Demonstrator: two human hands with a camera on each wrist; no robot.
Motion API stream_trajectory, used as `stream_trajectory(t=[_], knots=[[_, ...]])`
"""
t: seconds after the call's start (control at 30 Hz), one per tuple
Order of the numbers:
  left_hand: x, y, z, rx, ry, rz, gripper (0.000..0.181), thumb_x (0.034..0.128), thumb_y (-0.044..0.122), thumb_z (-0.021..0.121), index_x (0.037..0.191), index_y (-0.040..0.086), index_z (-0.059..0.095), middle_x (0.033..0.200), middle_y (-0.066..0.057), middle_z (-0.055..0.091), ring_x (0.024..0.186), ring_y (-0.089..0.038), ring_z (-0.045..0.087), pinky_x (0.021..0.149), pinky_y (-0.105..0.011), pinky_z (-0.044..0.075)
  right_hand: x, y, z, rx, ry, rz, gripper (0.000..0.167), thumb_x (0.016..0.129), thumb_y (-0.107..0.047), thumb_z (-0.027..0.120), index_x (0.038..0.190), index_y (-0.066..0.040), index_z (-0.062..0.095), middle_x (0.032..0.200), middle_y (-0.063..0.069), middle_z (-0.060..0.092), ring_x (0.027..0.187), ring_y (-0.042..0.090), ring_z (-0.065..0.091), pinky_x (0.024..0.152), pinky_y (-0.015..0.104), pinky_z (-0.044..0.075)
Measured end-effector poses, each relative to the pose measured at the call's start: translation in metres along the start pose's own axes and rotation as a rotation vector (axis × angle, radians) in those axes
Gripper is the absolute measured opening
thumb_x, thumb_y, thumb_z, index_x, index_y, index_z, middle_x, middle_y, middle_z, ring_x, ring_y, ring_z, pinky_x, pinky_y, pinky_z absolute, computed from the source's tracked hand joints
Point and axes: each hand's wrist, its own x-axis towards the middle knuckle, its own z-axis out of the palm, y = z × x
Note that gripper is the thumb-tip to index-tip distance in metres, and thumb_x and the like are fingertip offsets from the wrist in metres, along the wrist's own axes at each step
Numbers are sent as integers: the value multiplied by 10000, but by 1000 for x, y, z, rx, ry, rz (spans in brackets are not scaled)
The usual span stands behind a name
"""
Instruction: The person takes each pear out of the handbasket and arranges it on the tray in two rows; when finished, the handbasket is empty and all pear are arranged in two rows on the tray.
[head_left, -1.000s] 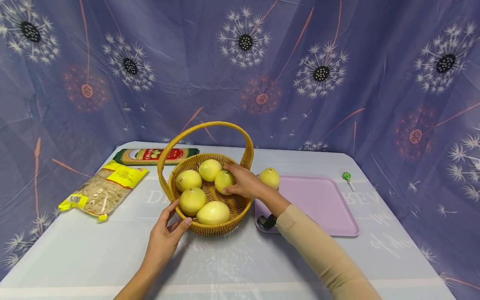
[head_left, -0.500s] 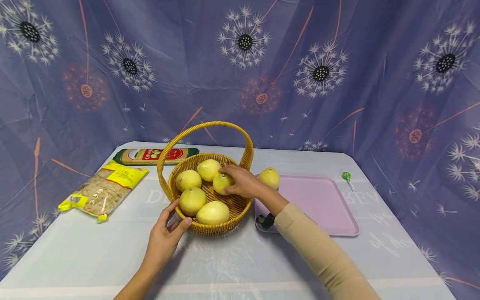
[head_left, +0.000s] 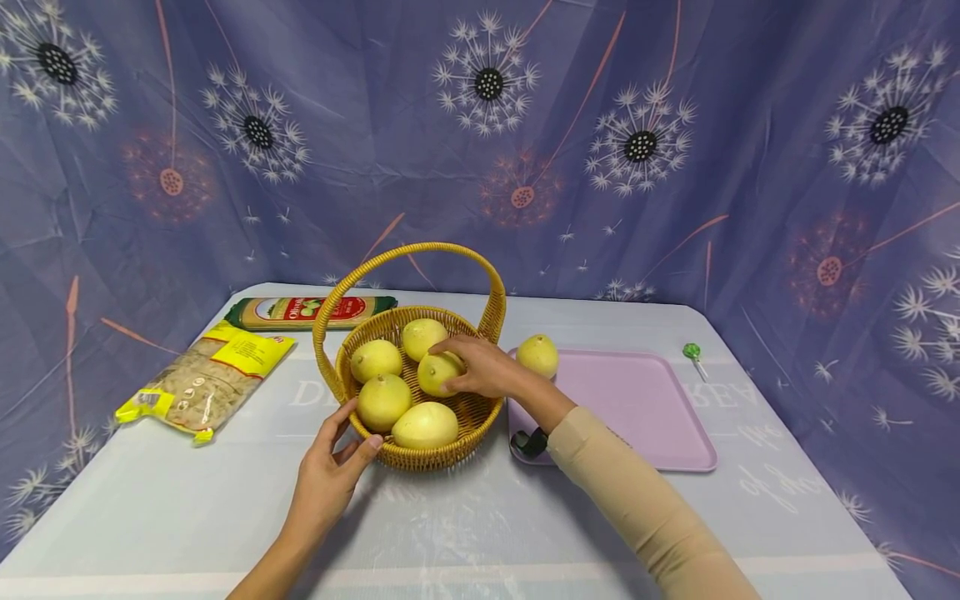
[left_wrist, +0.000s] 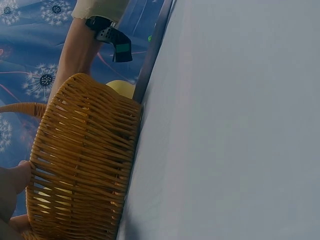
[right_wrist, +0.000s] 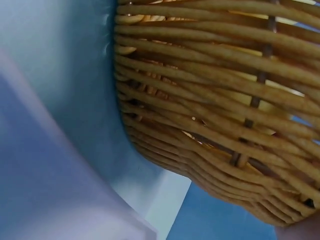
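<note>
A yellow wicker basket [head_left: 450,454] with a tall arched handle holds several pale yellow, grapefruit-like fruits. My left hand [head_left: 328,471] grips the basket's near left rim, thumb at the front; in the left wrist view its fingertips show at the basket wall [left_wrist: 82,165]. Inside the basket, my right hand [head_left: 483,367] reaches over the right rim and holds one yellow fruit [head_left: 435,375] between thumb and fingers. Around it lie a back fruit [head_left: 422,337], a left fruit [head_left: 377,361] and a front fruit [head_left: 425,426]. The right wrist view shows mostly the weave [right_wrist: 215,90].
Right of the basket lies a lilac tray [head_left: 622,408], with another yellow fruit [head_left: 537,357] at its back left corner. A green lollipop [head_left: 692,352] lies beyond the tray. At left are a yellow-labelled bag [head_left: 217,375] and a long green-and-red packet [head_left: 300,312].
My right hand has moved slightly left and down in the view with its fruit. The back fruit has shifted a little. My left hand stays on the rim.
</note>
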Motion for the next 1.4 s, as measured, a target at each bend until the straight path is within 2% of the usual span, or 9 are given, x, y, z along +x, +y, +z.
stream_trajectory(t=[0.2, 0.57, 0.87, 1.2, 1.4], knots=[[0, 0, 0, 3, 1, -9, 654, 911, 306, 631, 1470, 172, 319, 1552, -99, 270, 1404, -326, 322, 1064, -439, 417, 2, -1, -1, -12, -46, 13, 647, 811, -398, 729, 1387, -269, 463, 1435, 46, 455, 1336, 244, 427, 1120, 494, 350], [0, 0, 0, 2, 3, -2, 651, 909, 313, 633, 1467, 176, 326, 1554, -94, 267, 1402, -323, 326, 1065, -439, 413, 5, -2, 2, -37, -79, 23, 696, 816, -395, 727, 1427, -296, 409, 1476, 28, 411, 1390, 255, 358, 1123, 522, 341], [0, 0, 0, 15, 8, -2, 654, 907, 314, 636, 1466, 175, 327, 1547, -89, 286, 1403, -313, 327, 1062, -438, 421, 6, -2, 8, -102, -62, -10, 752, 807, -389, 736, 1450, -274, 364, 1439, 33, 433, 1318, 233, 438, 1022, 508, 430], [-1, 1, -1, 2, -4, -3, 645, 909, 315, 632, 1463, 184, 329, 1552, -69, 276, 1407, -302, 325, 1067, -428, 418, 4, -2, 9, -105, -27, 2, 758, 791, -410, 743, 1441, -252, 387, 1442, 53, 446, 1337, 265, 426, 1073, 541, 389], [-1, 1, 0, 11, 0, 15, 651, 913, 309, 627, 1468, 158, 321, 1544, -102, 287, 1401, -322, 330, 1063, -453, 424, 3, 0, 8, -64, 0, -4, 765, 777, -408, 754, 1435, -242, 402, 1446, 35, 453, 1367, 250, 396, 1130, 478, 356]])
